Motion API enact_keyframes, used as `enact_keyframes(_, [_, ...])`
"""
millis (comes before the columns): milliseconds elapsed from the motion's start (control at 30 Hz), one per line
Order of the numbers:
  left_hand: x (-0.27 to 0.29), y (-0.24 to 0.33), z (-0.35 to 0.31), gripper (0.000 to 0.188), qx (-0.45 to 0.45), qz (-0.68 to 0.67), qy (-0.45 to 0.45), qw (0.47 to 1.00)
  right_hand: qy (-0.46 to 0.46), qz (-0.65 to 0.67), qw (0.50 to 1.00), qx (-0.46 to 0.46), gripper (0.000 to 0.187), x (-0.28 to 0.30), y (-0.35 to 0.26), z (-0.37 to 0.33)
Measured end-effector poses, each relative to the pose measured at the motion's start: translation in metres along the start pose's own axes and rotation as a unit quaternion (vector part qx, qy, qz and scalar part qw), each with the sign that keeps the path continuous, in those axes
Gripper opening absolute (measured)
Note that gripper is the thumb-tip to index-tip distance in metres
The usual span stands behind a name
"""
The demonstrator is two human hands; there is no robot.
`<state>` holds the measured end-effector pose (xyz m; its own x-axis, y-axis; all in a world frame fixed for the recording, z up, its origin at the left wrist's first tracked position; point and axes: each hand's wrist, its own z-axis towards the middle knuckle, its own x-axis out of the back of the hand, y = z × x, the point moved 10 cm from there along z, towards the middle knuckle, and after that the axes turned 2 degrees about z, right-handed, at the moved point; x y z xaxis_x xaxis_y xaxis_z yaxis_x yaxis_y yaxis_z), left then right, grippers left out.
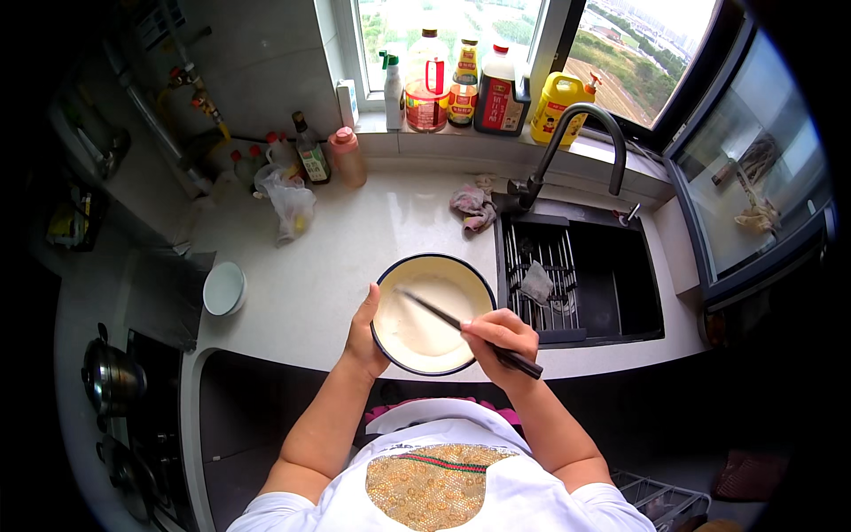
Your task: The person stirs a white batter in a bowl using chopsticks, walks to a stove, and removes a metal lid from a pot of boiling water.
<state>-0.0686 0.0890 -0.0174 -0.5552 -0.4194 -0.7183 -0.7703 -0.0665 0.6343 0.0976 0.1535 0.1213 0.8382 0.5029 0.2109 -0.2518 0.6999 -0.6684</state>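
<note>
A cream-coloured bowl with a dark blue rim (474, 282) is at the counter's front edge, before my chest. Pale, off-white stuff (421, 335) covers its bottom; whether it is flour or batter I cannot tell. My left hand (363, 337) grips the bowl's left side, thumb up along the rim. In my right hand (503, 341) are dark chopsticks (431, 308), held near their thick ends over the bowl's right side. Their tips reach down into the bowl at its upper left, at or just above the pale stuff.
A black sink (616, 330) with a rack (554, 306) and a curved tap (612, 133) lies to the right. A crumpled cloth (474, 208) sits beside it. At left stand a white bowl (224, 289), a plastic bag (291, 208) and bottles (312, 155); more bottles (427, 93) line the windowsill.
</note>
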Motion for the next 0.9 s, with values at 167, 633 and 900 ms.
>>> enact_keyframes(167, [0.006,0.010,-0.001,0.067,-0.041,0.012,0.046,0.998,0.070,-0.145,0.987,-0.002,0.015,0.017,-0.004,-0.005])
enact_keyframes(633, [0.007,-0.003,-0.008,0.067,-0.049,0.011,0.063,0.997,-0.024,0.073,0.994,-0.079,0.014,-0.007,0.026,-0.003])
enact_keyframes(900, [0.002,0.012,-0.009,0.067,-0.092,0.004,0.068,0.993,0.091,-0.129,0.987,0.017,0.016,0.015,0.001,-0.005])
